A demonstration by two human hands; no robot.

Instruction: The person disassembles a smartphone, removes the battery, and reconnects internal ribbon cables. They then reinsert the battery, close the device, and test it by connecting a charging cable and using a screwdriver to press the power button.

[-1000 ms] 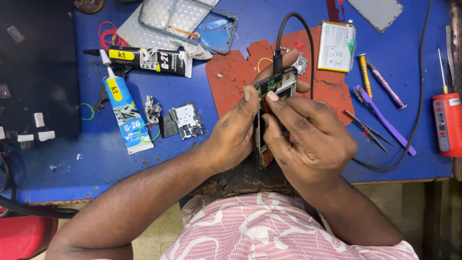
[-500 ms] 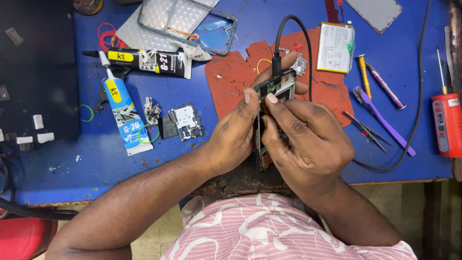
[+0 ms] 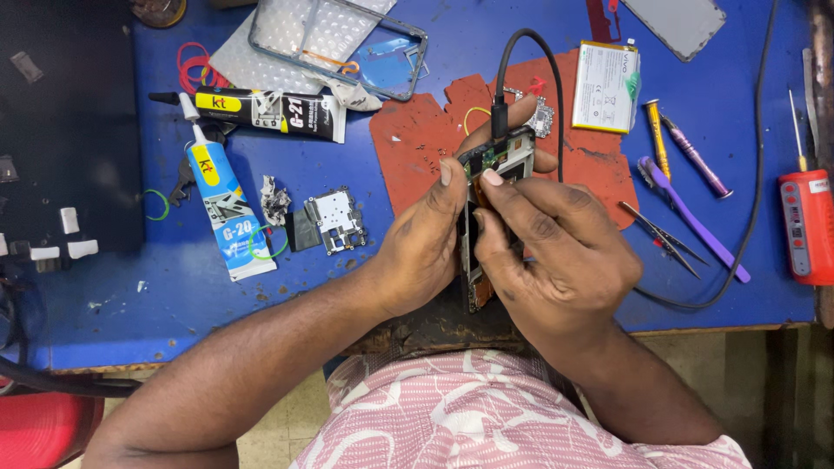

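Gripped edge-on between both hands over the red mat (image 3: 417,139), left hand (image 3: 417,252) and right hand (image 3: 556,260) pinching its top, the opened phone (image 3: 495,165) could be strained at its port by the plugged black cable (image 3: 530,52).

light: bright, even | shadows: soft, faint | glare: slight | focus: sharp | edges: mild distortion
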